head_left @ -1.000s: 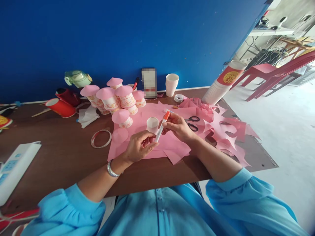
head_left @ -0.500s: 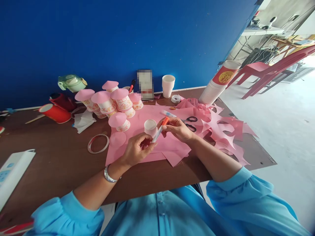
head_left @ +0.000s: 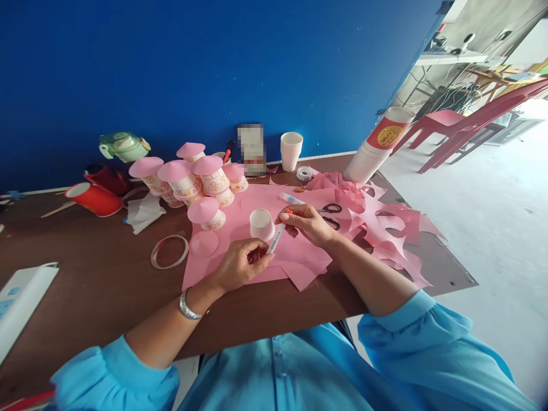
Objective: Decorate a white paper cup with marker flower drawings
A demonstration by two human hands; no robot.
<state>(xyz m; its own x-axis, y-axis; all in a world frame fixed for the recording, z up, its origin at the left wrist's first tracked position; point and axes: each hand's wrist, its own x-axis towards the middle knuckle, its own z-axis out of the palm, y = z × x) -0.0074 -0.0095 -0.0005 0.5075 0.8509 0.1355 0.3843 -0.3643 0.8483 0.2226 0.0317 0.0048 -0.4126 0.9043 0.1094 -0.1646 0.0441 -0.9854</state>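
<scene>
A white glue stick [head_left: 275, 238] with an orange cap is held between both hands above the pink paper sheets [head_left: 240, 228]. My left hand [head_left: 240, 264] grips its lower end. My right hand [head_left: 305, 221] closes over the orange cap at the top. A small upturned white cup [head_left: 261, 224] stands just behind the stick. A loose pink paper disc [head_left: 204, 242] lies left of my left hand.
Several pink-topped paper cups [head_left: 188, 174] cluster at the back left. Black scissors [head_left: 329, 214], pink paper offcuts [head_left: 385, 225], a tape roll [head_left: 304, 173], a white cup stack [head_left: 291, 150] and a leaning cup stack [head_left: 377, 145] lie right. A ring [head_left: 169, 251] and red cup [head_left: 93, 198] sit left.
My right hand has slid down over the orange cap, which now is mostly covered. The stick sits lower and closer to the paper. The view shifted slightly.
</scene>
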